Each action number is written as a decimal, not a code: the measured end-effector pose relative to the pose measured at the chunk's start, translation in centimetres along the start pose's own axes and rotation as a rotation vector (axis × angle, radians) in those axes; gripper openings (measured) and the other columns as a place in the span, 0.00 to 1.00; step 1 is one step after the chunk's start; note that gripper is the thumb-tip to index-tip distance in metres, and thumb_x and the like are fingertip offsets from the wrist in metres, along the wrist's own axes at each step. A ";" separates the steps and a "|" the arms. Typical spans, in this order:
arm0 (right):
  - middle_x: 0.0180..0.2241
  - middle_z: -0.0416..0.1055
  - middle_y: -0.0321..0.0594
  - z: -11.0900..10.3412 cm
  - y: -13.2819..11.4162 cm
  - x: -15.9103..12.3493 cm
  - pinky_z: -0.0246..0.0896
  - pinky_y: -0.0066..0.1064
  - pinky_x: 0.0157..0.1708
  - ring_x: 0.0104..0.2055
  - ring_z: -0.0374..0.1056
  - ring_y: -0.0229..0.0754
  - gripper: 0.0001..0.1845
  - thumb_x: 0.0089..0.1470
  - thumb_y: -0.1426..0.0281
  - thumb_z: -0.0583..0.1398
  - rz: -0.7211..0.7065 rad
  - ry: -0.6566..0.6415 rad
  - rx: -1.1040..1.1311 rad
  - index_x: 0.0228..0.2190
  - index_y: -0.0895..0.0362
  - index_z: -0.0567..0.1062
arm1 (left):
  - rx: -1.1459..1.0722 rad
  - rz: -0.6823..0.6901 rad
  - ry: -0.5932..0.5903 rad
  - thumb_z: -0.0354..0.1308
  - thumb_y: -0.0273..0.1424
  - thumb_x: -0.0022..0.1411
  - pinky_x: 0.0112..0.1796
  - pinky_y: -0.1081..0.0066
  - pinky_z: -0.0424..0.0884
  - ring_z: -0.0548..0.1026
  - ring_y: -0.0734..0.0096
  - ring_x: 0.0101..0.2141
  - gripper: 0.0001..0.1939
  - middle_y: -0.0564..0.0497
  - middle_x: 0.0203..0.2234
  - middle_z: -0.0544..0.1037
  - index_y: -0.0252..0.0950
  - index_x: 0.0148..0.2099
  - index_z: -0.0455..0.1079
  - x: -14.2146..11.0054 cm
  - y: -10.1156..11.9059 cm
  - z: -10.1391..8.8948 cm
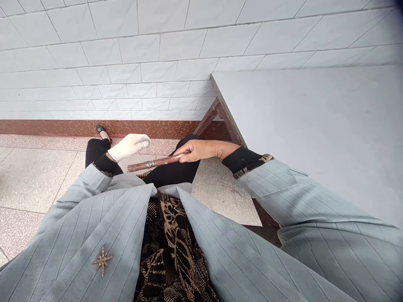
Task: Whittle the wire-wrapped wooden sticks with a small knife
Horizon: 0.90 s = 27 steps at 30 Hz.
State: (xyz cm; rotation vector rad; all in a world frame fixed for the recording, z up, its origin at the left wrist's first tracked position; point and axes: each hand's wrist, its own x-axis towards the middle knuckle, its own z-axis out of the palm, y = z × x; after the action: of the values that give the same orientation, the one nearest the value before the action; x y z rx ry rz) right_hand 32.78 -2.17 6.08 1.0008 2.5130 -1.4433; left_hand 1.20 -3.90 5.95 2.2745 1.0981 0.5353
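My right hand (198, 150), bare, is closed around one end of a wooden stick (166, 160). The stick is reddish brown, with metal wire (150, 164) wound around it partway along, and lies almost level across my lap, its other end pointing left. My left hand (130, 146) wears a white knit glove and hovers just above that left end, apart from it. The gloved fingers are curled and pressed together, with nothing visible in them.
At my right stands a table with a grey-white top (302, 121) and brown legs (208, 117). A white tiled wall (132, 50) with a brown base strip (63, 127) runs in front of me. Speckled floor tiles (34, 172) lie to the left. My shoe (100, 128) rests near the wall.
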 end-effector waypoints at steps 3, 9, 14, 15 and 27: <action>0.22 0.60 0.29 0.3 -0.6 -0.3 0.44 0.25 0.22 0.22 0.49 0.30 0.27 0.59 0.54 0.64 -0.085 0.059 0.314 0.53 0.58 0.78 | -0.242 -0.034 -0.009 0.51 0.40 0.68 0.34 0.72 0.67 0.71 0.73 0.31 0.15 0.50 0.31 0.76 0.34 0.40 0.73 -0.2 -0.9 1.0; 0.23 0.57 0.28 0.6 -1.6 0.2 0.39 0.24 0.18 0.20 0.45 0.29 0.24 0.60 0.57 0.65 -0.101 0.436 0.618 0.51 0.60 0.75 | -0.589 -0.104 -0.008 0.53 0.43 0.69 0.29 0.76 0.65 0.65 0.78 0.26 0.17 0.54 0.28 0.69 0.33 0.43 0.71 -1.2 -3.0 4.8; 0.22 0.61 0.32 0.4 -1.4 0.7 0.47 0.27 0.21 0.21 0.53 0.32 0.17 0.63 0.62 0.61 0.173 0.667 0.317 0.48 0.60 0.78 | -0.336 -0.178 -0.089 0.48 0.37 0.70 0.29 0.75 0.64 0.65 0.76 0.25 0.14 0.55 0.25 0.68 0.34 0.42 0.72 -2.0 -2.5 5.0; 0.24 0.66 0.35 0.3 -1.2 0.8 0.51 0.29 0.24 0.24 0.58 0.34 0.16 0.63 0.63 0.60 0.225 0.686 0.162 0.47 0.59 0.79 | -0.261 -0.172 -0.106 0.48 0.36 0.69 0.30 0.74 0.64 0.66 0.76 0.25 0.14 0.55 0.24 0.68 0.35 0.42 0.72 -2.0 -2.2 4.9; 0.42 0.80 0.47 0.4 -0.5 0.9 0.61 0.33 0.38 0.42 0.74 0.47 0.18 0.63 0.64 0.59 0.338 0.302 -0.526 0.47 0.57 0.83 | 0.332 -0.024 -0.145 0.46 0.35 0.72 0.40 0.68 0.68 0.76 0.64 0.36 0.16 0.49 0.35 0.80 0.37 0.42 0.74 -1.1 -1.0 3.0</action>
State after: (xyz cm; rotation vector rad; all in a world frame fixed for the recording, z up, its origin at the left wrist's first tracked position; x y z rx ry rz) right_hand 31.68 -2.25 5.93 1.5059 2.5271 -0.5289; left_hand 1.68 -5.15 2.91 2.5309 1.2121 0.1825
